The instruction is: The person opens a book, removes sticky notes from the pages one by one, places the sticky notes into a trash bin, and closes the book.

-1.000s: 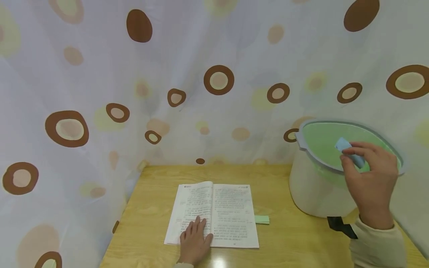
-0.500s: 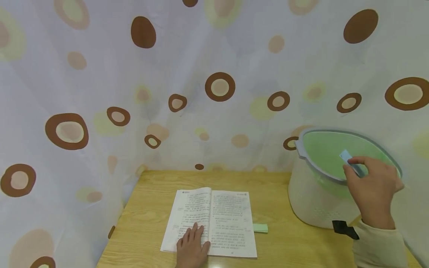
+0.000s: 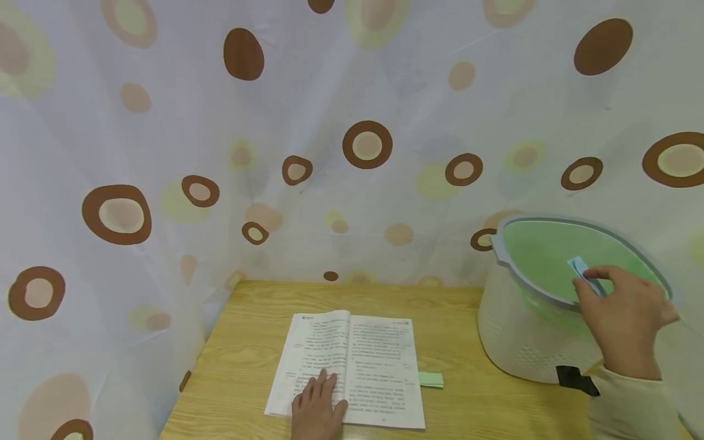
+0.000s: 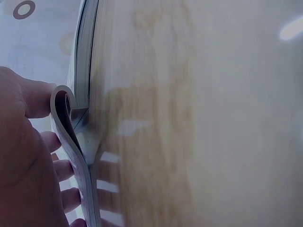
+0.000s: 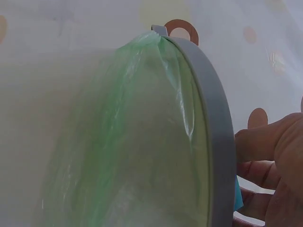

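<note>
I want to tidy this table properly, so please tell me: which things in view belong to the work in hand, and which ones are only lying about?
Seemingly in the job:
blue slip, held near the bin
the bin and its green liner
open book

Likely just lying about:
green slip by the book's right edge
patterned curtain, only backdrop

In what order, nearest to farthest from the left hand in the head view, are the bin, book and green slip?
1. Book: directly under the left hand, touching it.
2. Green slip: to the hand's right, at the book's right edge.
3. Bin: farther right, past the green slip.
</note>
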Tool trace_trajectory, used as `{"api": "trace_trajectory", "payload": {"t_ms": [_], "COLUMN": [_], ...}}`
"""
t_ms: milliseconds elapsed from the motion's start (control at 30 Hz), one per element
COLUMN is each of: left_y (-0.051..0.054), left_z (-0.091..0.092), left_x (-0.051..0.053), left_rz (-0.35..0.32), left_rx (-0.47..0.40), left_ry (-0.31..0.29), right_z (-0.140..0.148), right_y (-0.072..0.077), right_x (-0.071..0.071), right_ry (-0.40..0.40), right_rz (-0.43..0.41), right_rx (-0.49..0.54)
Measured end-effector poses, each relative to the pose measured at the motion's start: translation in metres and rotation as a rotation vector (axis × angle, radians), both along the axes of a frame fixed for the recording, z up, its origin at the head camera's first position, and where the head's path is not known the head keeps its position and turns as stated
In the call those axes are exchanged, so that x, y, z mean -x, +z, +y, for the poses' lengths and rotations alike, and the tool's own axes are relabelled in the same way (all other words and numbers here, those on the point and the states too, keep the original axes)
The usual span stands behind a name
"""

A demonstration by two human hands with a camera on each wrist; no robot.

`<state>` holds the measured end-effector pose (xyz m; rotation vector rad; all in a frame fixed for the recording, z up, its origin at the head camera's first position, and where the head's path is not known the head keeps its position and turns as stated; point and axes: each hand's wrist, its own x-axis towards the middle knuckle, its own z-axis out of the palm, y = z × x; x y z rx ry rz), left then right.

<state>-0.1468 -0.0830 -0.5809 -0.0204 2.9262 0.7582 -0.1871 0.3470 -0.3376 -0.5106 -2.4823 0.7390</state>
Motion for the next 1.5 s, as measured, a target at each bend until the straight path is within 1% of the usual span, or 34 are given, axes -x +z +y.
{"api": "trace_trajectory", "payload": {"t_ms": [100, 233, 333, 400, 500, 733, 967, 1133, 1267, 1367, 1433, 1500], "left_y": [-0.0029, -0.005, -0.0043, -0.0035, -0.0016, -0.0004, 0.0031, 0.0029, 0.0021, -0.0011, -0.0026, -0.0036], "left_z": [-0.0005, 0.0002, 0.0009, 0.0007, -0.0002, -0.001, -0.0005, 0.0006, 0.0013, 0.0006, -0.0003, -0.0014], "left_x": [-0.0044, -0.0081, -0.009, -0.0083, -0.0069, -0.0011, -0.0059, -0.0055, -0.0062, -0.007, -0.0072, -0.0083], "left_rz": [0.01, 0.017, 0.016, 0.025, 0.039, 0.042, 0.028, 0.035, 0.03, 0.038, 0.053, 0.06], "left_rx": [0.012, -0.012, -0.037, -0.041, -0.048, -0.033, -0.045, -0.053, -0.057, -0.045, -0.046, -0.044], "left_ry": [0.003, 0.019, 0.018, 0.007, -0.011, -0.024, -0.022, -0.024, -0.03, -0.026, -0.023, -0.016], "right_z": [0.0004, -0.0003, -0.0003, -0.0008, -0.0013, 0.0026, 0.0042, 0.0064, 0.0082, 0.0077, 0.0062, 0.0031], "right_y": [-0.0024, -0.0032, -0.0021, -0.0012, -0.0012, -0.0036, -0.0084, -0.0091, -0.0087, -0.0081, -0.0072, -0.0067], "right_x": [-0.0012, 0.0, 0.0007, 0.0008, 0.0008, 0.0063, 0.0065, 0.0067, 0.0064, 0.0054, 0.0044, 0.0031], "right_ry": [0.0, 0.01, 0.013, 0.013, 0.008, 0.023, 0.018, 0.033, 0.033, 0.024, 0.022, 0.02], "right_rz": [-0.001, 0.038, 0.052, 0.056, 0.045, -0.004, -0.019, -0.025, -0.069, -0.089, -0.07, -0.031], "right_rx": [-0.009, -0.021, -0.031, -0.026, -0.01, 0.001, 0.0, 0.006, -0.004, -0.001, 0.006, 0.005]}}
